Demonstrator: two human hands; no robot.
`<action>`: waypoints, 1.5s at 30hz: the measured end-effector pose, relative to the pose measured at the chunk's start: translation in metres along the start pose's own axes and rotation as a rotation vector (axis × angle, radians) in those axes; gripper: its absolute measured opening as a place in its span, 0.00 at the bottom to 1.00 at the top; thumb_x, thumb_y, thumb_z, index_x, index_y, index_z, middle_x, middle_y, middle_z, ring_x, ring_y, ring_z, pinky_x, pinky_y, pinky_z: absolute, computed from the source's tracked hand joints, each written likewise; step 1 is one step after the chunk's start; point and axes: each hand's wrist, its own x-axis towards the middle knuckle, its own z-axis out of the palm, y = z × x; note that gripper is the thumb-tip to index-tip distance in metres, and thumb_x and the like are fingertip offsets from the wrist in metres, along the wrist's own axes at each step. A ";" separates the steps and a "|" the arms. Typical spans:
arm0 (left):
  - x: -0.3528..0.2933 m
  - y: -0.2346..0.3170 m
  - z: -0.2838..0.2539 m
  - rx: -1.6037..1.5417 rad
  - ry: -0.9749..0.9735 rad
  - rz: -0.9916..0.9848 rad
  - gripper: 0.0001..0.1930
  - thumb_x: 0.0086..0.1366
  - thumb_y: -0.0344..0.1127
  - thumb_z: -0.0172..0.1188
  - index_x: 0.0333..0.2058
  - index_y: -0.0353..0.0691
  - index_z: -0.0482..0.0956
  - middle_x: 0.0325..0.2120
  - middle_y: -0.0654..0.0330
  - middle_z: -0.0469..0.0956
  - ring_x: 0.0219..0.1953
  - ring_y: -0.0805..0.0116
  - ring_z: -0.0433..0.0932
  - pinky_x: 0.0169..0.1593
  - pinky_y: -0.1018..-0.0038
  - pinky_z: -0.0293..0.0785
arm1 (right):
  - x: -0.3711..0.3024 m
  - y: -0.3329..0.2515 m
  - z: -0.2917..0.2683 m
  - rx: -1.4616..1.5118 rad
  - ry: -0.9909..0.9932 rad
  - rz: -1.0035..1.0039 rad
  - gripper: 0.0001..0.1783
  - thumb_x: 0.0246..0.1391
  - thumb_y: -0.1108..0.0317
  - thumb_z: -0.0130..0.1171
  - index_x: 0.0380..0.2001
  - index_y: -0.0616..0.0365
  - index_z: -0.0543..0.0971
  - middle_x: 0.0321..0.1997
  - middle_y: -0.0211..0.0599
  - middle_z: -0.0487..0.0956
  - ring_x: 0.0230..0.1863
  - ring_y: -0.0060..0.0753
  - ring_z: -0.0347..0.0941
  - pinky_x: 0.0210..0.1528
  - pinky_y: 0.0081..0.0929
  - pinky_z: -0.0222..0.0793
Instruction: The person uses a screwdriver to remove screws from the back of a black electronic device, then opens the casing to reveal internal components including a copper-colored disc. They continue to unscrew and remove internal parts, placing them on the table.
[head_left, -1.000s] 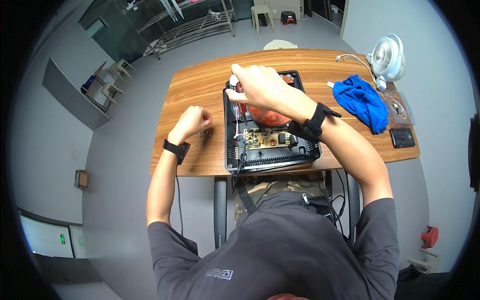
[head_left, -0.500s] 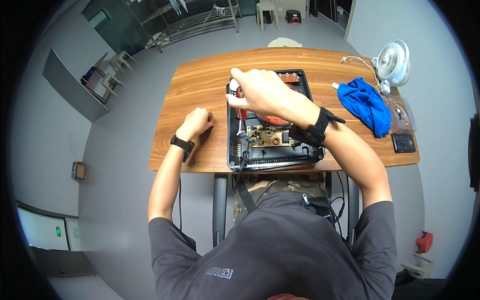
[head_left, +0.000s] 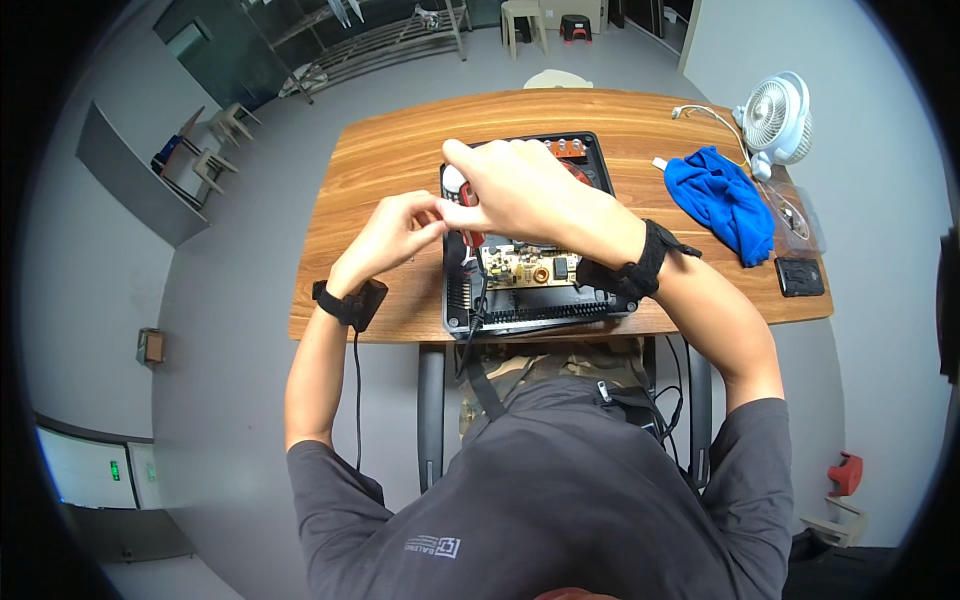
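An opened induction cooker (head_left: 535, 308) lies on the table in front of me, its black shell holding a tan circuit board (head_left: 520, 268) and a copper-red coil mostly hidden by my hand. My right hand (head_left: 515, 185) is closed around a red-handled screwdriver (head_left: 471, 222), held upright over the cooker's left side; its tip cannot be made out. Beside the right thumb, my left hand (head_left: 395, 235) has its fingertips drawn together in a pinch at the shell's left edge. Whatever they hold, if anything, is too small to see.
A blue cloth (head_left: 718, 200) lies at the right, with a white fan (head_left: 778, 120) behind it. Near the right edge are a clear plastic box (head_left: 800, 215) and a flat black object (head_left: 799, 277). A black cable (head_left: 474, 335) hangs over the table's front edge.
My left hand has risen from the tabletop and moved right, up to the screwdriver and the right thumb. The right hand keeps its grip over the same part of the cooker.
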 end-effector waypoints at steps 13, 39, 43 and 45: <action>-0.012 0.023 0.018 -0.167 -0.204 0.123 0.13 0.55 0.29 0.69 0.40 0.37 0.78 0.30 0.64 0.80 0.31 0.77 0.73 0.37 0.75 0.72 | -0.020 -0.006 0.019 0.097 -0.009 -0.114 0.20 0.55 0.52 0.63 0.34 0.57 0.71 0.27 0.44 0.80 0.29 0.50 0.81 0.29 0.42 0.74; -0.016 0.008 0.023 -0.044 -0.104 0.128 0.12 0.55 0.30 0.75 0.34 0.31 0.82 0.26 0.56 0.83 0.29 0.69 0.82 0.36 0.72 0.78 | -0.014 -0.002 0.043 0.109 0.001 -0.225 0.18 0.59 0.51 0.60 0.39 0.56 0.74 0.29 0.44 0.81 0.28 0.51 0.80 0.30 0.43 0.75; -0.015 0.009 0.023 -0.026 -0.135 0.060 0.15 0.52 0.28 0.76 0.37 0.32 0.81 0.30 0.60 0.84 0.34 0.72 0.81 0.40 0.73 0.79 | -0.014 0.000 0.045 0.096 -0.009 -0.211 0.19 0.59 0.51 0.59 0.38 0.56 0.74 0.29 0.45 0.81 0.28 0.51 0.81 0.29 0.42 0.74; -0.017 0.009 0.022 -0.018 -0.134 0.035 0.15 0.52 0.28 0.77 0.38 0.33 0.82 0.30 0.61 0.84 0.34 0.73 0.81 0.40 0.73 0.79 | -0.013 -0.002 0.045 0.092 -0.017 -0.219 0.19 0.59 0.51 0.59 0.38 0.57 0.74 0.28 0.45 0.81 0.28 0.51 0.81 0.29 0.42 0.74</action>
